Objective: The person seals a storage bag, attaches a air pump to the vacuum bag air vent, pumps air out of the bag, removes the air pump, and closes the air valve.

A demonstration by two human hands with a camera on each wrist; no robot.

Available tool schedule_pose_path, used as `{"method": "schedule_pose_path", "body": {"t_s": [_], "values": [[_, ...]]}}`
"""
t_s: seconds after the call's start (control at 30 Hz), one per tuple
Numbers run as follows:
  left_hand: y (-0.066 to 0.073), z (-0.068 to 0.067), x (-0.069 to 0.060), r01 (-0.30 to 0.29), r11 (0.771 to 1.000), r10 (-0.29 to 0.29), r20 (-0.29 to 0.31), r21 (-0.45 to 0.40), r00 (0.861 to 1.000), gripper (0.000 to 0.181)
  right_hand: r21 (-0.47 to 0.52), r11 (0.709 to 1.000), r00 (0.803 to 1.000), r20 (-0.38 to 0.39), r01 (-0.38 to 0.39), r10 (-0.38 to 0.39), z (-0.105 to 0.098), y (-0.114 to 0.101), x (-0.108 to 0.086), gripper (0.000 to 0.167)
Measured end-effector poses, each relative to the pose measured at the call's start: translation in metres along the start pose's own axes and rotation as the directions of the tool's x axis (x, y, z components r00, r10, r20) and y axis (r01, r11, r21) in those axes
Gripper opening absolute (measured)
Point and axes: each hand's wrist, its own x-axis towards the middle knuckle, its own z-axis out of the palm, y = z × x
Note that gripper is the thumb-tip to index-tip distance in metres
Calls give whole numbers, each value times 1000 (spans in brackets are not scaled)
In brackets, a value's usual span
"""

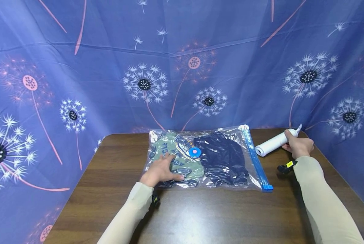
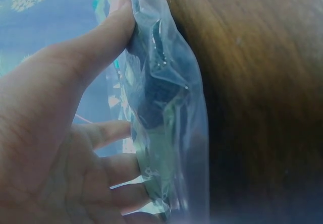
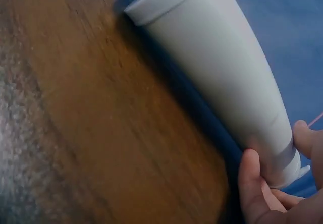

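A clear vacuum storage bag (image 1: 221,184) lies flat, with a green printed garment (image 1: 166,144) and a dark navy garment (image 1: 219,156) inside. On its top is a round blue valve cap (image 1: 195,152), and a blue zip seal (image 1: 255,156) runs down the right side. My left hand (image 1: 161,169) rests on the bag's left part with fingers spread; in the left wrist view its fingertips touch the plastic. To the right of the bag, my right hand (image 1: 299,145) grips a white hand pump (image 1: 271,144) near its narrower far end, thumb on one side and fingers on the other.
Everything is on a brown wooden table (image 1: 108,189). A blue cloth with dandelion prints (image 1: 175,67) hangs behind it and along both sides. The bag and pump lie near the table's back edge.
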Motion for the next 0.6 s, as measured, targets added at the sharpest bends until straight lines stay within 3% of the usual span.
{"method": "schedule_pose_path", "body": {"t_s": [0.2,0.37,0.5,0.6], "values": [[-1,0,1,-2,1000,2,-3,-4,1000,113,16,1000,1000,12,-1,1,-6,5,-5,32],[-3,0,0,-1,1000,1,0,-12,1000,113,-127,988,994,63,94,-86,-8,11,-16,34],[-4,0,-1,-6,1000,6,-6,-20,1000,113,-216,950,969,145,227,-198,-14,19,-28,61],[-4,2,-2,-10,1000,9,-10,-23,1000,113,-231,914,935,204,334,-290,-22,24,-41,69]]}}
